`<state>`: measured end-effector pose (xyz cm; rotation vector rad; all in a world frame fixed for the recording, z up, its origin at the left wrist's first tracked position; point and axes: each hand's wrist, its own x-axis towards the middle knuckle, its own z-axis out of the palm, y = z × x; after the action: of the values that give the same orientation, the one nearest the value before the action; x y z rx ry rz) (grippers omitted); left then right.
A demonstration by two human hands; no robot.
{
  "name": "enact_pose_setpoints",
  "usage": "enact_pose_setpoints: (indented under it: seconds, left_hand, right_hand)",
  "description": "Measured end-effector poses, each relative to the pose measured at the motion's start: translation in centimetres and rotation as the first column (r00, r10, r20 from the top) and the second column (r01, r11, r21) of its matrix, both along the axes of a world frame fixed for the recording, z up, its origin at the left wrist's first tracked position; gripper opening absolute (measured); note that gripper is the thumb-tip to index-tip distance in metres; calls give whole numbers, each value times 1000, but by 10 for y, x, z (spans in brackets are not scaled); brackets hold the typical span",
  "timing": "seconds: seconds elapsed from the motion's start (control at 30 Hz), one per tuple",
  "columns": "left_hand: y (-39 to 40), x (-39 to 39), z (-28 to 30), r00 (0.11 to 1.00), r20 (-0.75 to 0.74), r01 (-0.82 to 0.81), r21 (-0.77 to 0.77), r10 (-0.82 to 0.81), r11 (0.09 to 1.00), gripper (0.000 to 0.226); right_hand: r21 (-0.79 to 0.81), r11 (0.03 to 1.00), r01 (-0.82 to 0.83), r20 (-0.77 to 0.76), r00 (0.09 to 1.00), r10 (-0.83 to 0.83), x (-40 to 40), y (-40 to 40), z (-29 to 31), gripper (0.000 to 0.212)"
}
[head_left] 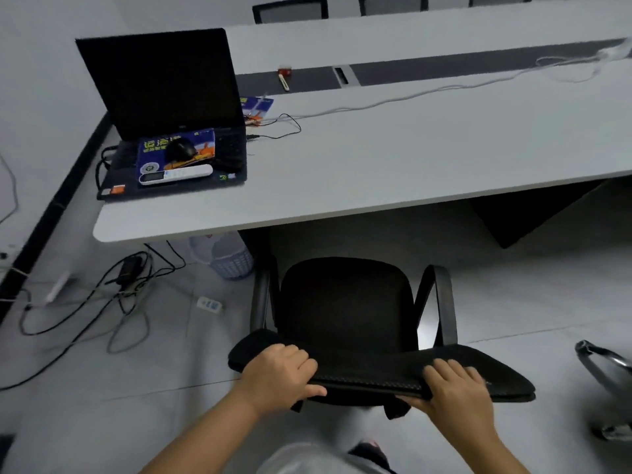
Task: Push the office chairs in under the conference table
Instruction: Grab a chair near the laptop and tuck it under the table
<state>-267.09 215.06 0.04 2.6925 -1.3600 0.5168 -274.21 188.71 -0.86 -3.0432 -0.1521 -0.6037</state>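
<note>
A black office chair (345, 302) with two armrests stands on the floor in front of me, its seat facing the white conference table (410, 159). The seat's front lies just short of the table's near edge. My left hand (278, 378) grips the top of the chair's backrest on its left part, fingers over the top and thumb at the back. My right hand (456, 388) grips the same backrest top further right. More black chairs (290, 10) stand along the table's far side.
An open laptop (171, 114) with a mouse pad, mouse and remote sits on the table's left end, cables trailing. Under the table stands a wastebasket (225, 256). Cables and a power strip (209, 304) lie on the floor left. A chrome chair base (605, 364) is at right.
</note>
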Motion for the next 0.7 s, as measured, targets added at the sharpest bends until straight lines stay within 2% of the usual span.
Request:
enact_pose_setpoints:
  seconds: [0.17,0.53,0.7]
  left_hand:
    - [-28,10,-2,997,-10,-79,0,79,997,73]
    - [-43,57,-4,983,18,-186,38,185,982,72]
    - [-60,87,5,964,-65,-248,142,260,958,50]
  right_hand:
    - [-31,998,-58,9,998,58,25,-33,-2,74]
    - [-44,984,-170,165,971,175,95,-50,-6,72]
    - [-61,978,-201,158,965,208,141,-65,-6,71]
